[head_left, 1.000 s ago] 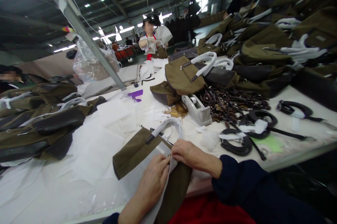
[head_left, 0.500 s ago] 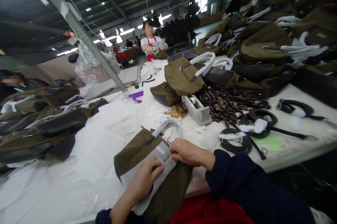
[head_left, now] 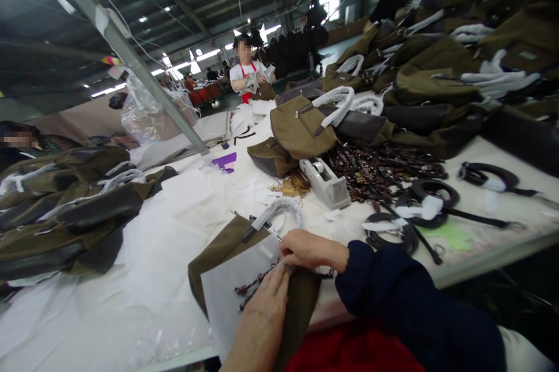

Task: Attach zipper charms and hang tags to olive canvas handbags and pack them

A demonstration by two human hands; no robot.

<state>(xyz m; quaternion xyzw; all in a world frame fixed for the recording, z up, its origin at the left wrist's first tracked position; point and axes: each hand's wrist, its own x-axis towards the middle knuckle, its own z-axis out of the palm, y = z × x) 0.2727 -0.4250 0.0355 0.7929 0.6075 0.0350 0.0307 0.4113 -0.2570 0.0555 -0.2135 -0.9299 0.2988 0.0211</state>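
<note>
An olive-brown bag (head_left: 222, 247) with dark trim lies in front of me, its handle (head_left: 279, 209) wrapped in white. On it rests a sheet of white tissue paper (head_left: 222, 290), opened out, with a dark chain (head_left: 255, 284) across it. My right hand (head_left: 303, 250) is closed in a pinch at the upper end of the chain, beside the handle's base. My left hand (head_left: 266, 302) reaches over the paper, its fingers pressed together on the paper's edge, touching my right fingertips. What lies beneath the fingers is partly hidden.
A grey tape dispenser (head_left: 325, 183) stands beyond the bag, near a heap of dark chains (head_left: 384, 168). Coiled black straps (head_left: 391, 232) lie at right. Bags are piled left (head_left: 87, 209) and right (head_left: 441, 75). Loose white sheets (head_left: 170, 244) cover the left tabletop. Co-workers stand around.
My left hand has moved up and right to meet my right hand. The tissue paper, folded over before, now lies opened out, showing more of the chain. My right hand has barely moved.
</note>
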